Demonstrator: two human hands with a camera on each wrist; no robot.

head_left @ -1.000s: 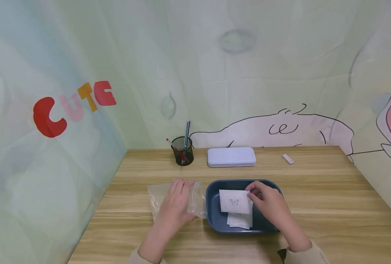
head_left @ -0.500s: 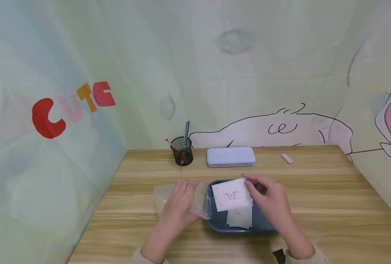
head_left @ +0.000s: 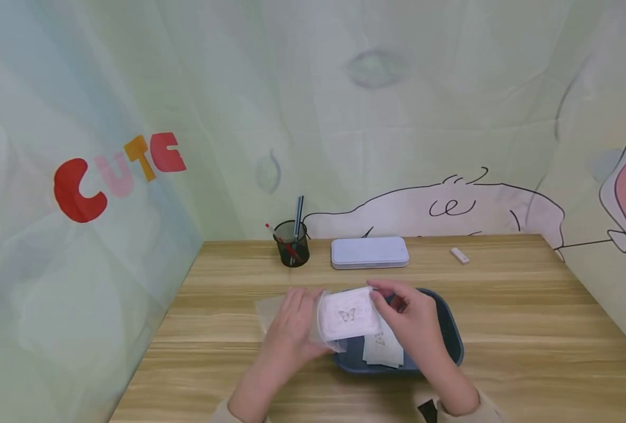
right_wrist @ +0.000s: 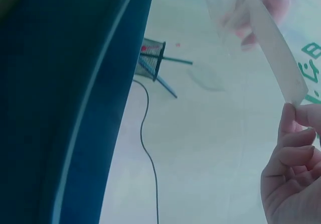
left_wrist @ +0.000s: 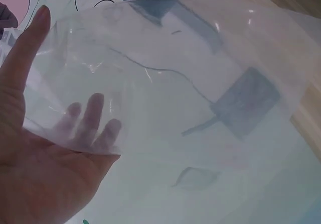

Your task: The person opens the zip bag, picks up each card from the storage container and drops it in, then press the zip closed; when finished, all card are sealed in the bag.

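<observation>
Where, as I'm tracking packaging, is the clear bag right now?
In the head view, the clear bag is in the left hand, at the left end of the blue tray, its mouth at the white packet in the right hand.

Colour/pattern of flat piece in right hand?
The flat piece is white with a grey butterfly; clearest in the head view.

Both forearms [head_left: 253,382] pointed forward from beige cloth sleeves [head_left: 471,410]. The bare left hand [head_left: 289,326] gripped, thumb [left_wrist: 24,61] spread from its fingers [head_left: 296,299]; the bare right hand [head_left: 413,317] pinched between thumb and forefinger [head_left: 392,286], its other fingers curled.
</observation>
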